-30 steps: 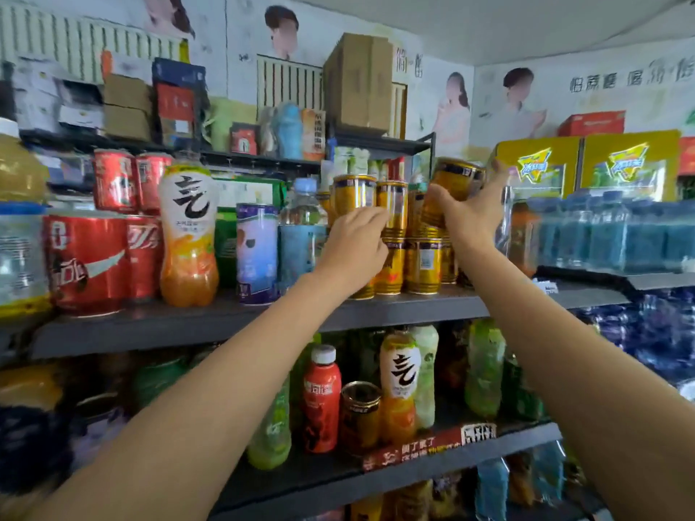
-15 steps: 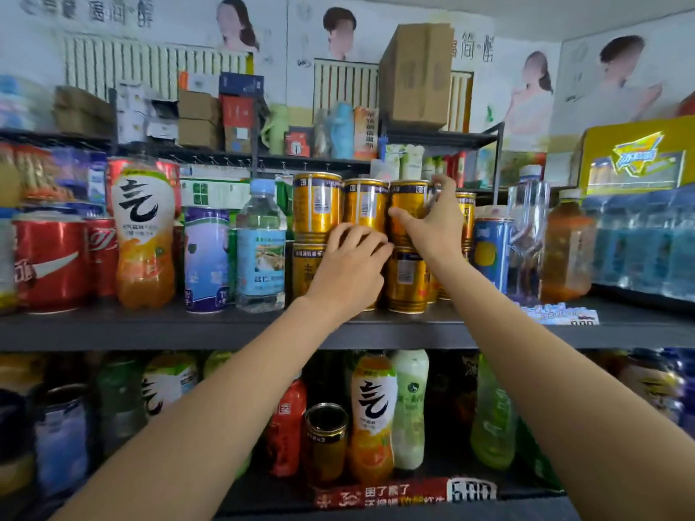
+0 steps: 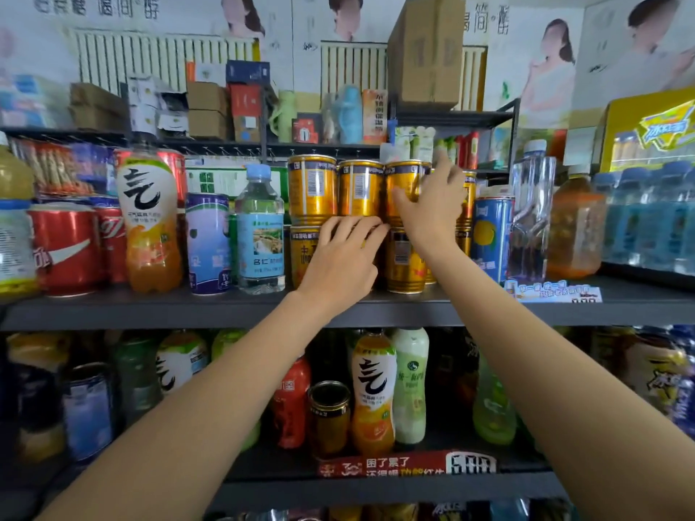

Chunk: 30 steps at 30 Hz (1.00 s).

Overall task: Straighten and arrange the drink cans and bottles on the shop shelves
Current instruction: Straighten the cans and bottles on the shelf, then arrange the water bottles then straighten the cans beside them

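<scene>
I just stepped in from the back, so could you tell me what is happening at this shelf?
A person is tidying the gold cans, stacked two high on the middle shelf. The left hand rests with straight fingers against the lower row, and the right hand touches the rightmost can of the upper row. No can is lifted, and the stack stands upright between a water bottle and a blue can.

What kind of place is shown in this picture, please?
Most likely a small shop. Dark metal shelves carry many rows of drinks, such as stacked golden metal cans and red cola cans. Printed price labels are fixed to the shelf edge, and brown cardboard boxes are stored on top.
</scene>
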Motion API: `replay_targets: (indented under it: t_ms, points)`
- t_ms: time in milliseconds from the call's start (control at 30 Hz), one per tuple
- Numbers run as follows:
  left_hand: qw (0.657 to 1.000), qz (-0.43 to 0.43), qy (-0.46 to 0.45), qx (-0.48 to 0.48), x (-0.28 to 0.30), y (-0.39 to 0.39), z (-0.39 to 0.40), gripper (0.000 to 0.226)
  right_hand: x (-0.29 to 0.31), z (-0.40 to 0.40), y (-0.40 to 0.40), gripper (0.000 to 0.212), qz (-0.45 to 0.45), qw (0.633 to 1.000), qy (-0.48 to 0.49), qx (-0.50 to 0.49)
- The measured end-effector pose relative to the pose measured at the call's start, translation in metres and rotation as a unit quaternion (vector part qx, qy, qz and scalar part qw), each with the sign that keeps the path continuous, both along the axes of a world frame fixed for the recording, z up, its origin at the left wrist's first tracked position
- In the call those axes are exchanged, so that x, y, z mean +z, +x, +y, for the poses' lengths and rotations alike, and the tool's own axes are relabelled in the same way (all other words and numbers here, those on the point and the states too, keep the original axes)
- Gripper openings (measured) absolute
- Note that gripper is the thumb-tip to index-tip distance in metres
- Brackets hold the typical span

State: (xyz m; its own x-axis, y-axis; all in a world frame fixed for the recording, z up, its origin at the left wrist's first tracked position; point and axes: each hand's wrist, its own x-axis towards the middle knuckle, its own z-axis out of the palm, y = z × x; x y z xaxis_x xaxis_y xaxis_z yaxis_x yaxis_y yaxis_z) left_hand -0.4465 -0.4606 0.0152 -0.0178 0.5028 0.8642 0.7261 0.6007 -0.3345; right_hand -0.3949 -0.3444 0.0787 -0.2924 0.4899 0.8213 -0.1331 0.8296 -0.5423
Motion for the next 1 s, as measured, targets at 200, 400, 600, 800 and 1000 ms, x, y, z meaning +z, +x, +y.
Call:
replay_targets:
  t_ms: [200,400,600,800,1000]
  points:
    - [0.981,-0.055,0.179,-0.047,0.002,0.012,-0.049,0.042,0.0,-0.073,0.009,0.045,0.189,0.967,0.164,0.043]
    - [0.953,-0.153,0.256,0.046,-0.004,0.008,-0.128,0.045,0.013,-0.139,-0.02,0.051,-0.067,0.936,0.335,0.087]
    - [0.941,-0.229,0.212,0.132,-0.002,-0.002,-0.199,0.054,0.023,-0.177,-0.057,0.047,-0.244,0.914,0.321,-0.043]
    - [0.956,-0.242,0.163,0.044,0.002,-0.005,-0.219,0.055,0.028,-0.192,-0.055,0.054,-0.239,0.936,0.257,-0.03]
    - [0.958,-0.259,0.122,-0.035,-0.004,-0.008,-0.208,0.057,0.025,-0.199,-0.07,0.055,-0.246,0.959,0.138,0.001]
